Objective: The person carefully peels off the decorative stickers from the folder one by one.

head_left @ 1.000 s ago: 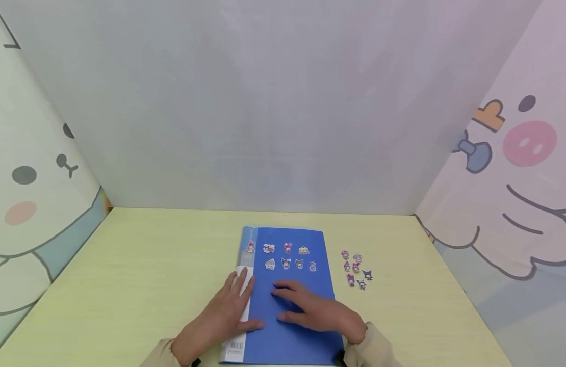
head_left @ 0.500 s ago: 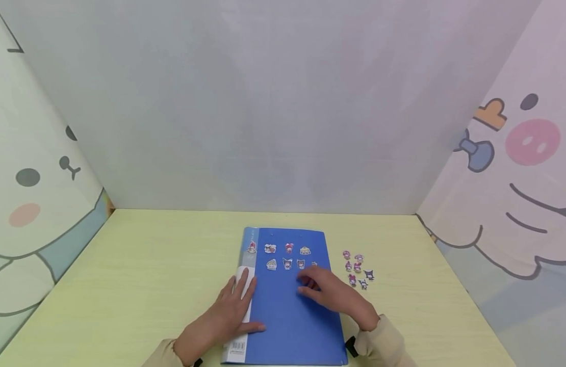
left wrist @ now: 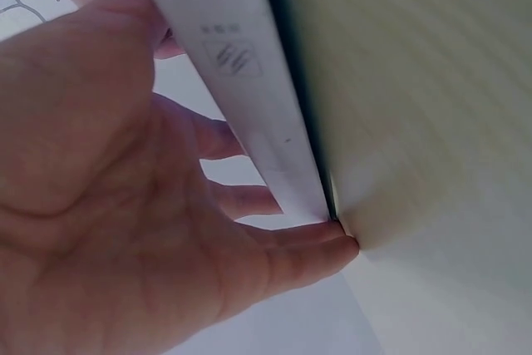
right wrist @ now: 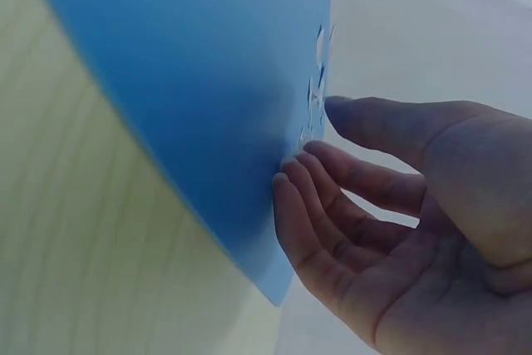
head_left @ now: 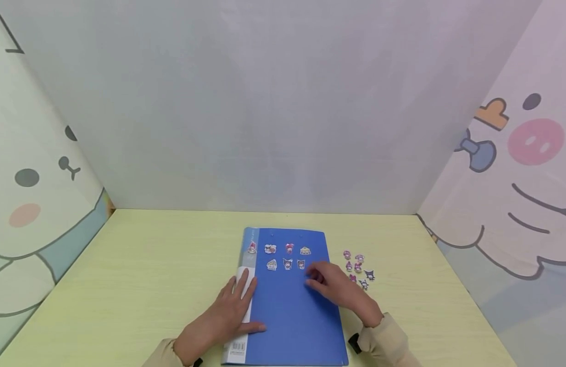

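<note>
A blue folder (head_left: 292, 321) with a pale label strip along its left side lies flat on the table. Small cartoon stickers (head_left: 287, 263) stand in two rows across its upper part. My left hand (head_left: 228, 306) is spread over the label strip, its thumb reaching onto the blue cover and its fingertips at the spine edge (left wrist: 241, 81). Over the right end of the lower row is my right hand (head_left: 335, 285), fingers bent with their tips close to the cover (right wrist: 191, 97). In the right wrist view, thumb and fingers stand apart with nothing visible between them.
Several loose cartoon stickers (head_left: 358, 266) lie on the pale yellow table (head_left: 402, 326), just right of the folder. A plain light curtain (head_left: 264, 127) closes off the back. Cartoon-printed panels (head_left: 535, 178) flank the table on both sides.
My right hand has moved from the folder's middle up and to the right, and now covers the rightmost sticker of the lower row. My left hand has stayed on the label strip.
</note>
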`<state>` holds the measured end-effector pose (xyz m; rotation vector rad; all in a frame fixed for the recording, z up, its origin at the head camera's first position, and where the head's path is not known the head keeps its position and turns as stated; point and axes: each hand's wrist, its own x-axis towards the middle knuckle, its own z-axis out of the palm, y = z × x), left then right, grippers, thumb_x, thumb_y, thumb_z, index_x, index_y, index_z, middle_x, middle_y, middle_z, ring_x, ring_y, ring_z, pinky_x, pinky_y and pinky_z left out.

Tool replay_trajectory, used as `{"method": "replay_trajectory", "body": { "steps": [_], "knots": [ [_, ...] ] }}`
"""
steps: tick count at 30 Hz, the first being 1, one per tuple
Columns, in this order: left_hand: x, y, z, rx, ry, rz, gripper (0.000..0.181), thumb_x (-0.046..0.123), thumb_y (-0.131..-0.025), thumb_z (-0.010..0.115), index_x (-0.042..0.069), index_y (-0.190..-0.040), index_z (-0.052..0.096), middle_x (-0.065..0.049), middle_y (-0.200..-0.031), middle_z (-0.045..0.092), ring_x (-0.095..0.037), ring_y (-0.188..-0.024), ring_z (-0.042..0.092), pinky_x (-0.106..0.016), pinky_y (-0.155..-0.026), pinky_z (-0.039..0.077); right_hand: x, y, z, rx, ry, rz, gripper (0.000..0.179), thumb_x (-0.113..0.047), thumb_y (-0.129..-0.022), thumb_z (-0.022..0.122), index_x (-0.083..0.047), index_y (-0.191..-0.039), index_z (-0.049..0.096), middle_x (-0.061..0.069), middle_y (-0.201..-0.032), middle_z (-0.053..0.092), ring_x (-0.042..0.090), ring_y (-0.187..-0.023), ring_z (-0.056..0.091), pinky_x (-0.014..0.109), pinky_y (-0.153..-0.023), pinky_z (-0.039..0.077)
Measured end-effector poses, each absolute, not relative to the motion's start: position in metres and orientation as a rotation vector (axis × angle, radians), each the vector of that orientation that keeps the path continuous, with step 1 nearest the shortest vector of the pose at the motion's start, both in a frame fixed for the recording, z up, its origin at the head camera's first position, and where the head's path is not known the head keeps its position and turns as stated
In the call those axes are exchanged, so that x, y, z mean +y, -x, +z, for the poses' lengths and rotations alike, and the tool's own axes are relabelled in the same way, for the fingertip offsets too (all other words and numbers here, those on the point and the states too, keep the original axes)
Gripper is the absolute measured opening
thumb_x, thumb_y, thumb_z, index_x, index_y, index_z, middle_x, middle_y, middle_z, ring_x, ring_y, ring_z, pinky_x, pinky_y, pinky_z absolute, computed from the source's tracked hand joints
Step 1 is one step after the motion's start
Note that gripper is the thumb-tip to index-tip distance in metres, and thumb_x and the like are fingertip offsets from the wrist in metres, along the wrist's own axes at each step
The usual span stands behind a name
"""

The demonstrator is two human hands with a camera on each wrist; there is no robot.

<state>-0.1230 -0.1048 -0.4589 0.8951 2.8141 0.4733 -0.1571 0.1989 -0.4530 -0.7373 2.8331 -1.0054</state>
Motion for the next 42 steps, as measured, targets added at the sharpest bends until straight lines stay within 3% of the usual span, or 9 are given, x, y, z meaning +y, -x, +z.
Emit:
{"method": "replay_trajectory", "body": {
  "steps": [11,21,36,42],
  "knots": [
    [-0.107,0.122,-0.458,2.804,-0.892,0.492,0.105,0.066,-0.087,0.07,-0.008,-0.154,0.037,-0.032,-0.161,0.026,-0.059,-0.142,0.031,-0.066,-0.111,0.034,0.204,0.157,-0.459,2.949,0.509,-1.02,0.031,0.001,-0.094,0.071,0.005,-0.124,0.062,0.014,-0.108,0.057,0.019,-0.082,0.063,0.03,-0.069,0.055],
    [-0.107,0.123,-0.461,2.801,-0.931,0.503,0.104,0.066,-0.088,0.069,-0.01,-0.152,0.037,-0.034,-0.16,0.027,-0.06,-0.141,0.032,-0.067,-0.11,0.034,0.206,0.157,-0.46,2.925,0.348,-1.062,0.03,-0.001,-0.096,0.071,0.004,-0.124,0.062,0.015,-0.11,0.054,0.016,-0.079,0.056,0.027,-0.065,0.051],
    [-0.107,0.122,-0.457,2.769,-0.854,0.518,0.106,0.066,-0.087,0.071,-0.007,-0.155,0.035,-0.032,-0.163,0.022,-0.059,-0.143,0.028,-0.067,-0.112,0.03,0.211,0.161,-0.46,2.861,0.462,-1.073,0.02,-0.002,-0.098,0.067,0.001,-0.117,0.062,0.014,-0.111,0.054,0.016,-0.08,0.056,0.027,-0.067,0.051],
    [-0.107,0.123,-0.458,2.781,-0.884,0.515,0.106,0.066,-0.087,0.07,-0.008,-0.155,0.035,-0.032,-0.163,0.023,-0.058,-0.143,0.028,-0.068,-0.112,0.03,0.211,0.16,-0.458,2.876,0.429,-1.076,0.028,-0.003,-0.098,0.069,0.003,-0.124,0.062,0.015,-0.112,0.054,0.016,-0.081,0.056,0.029,-0.068,0.051]
  ]
}}
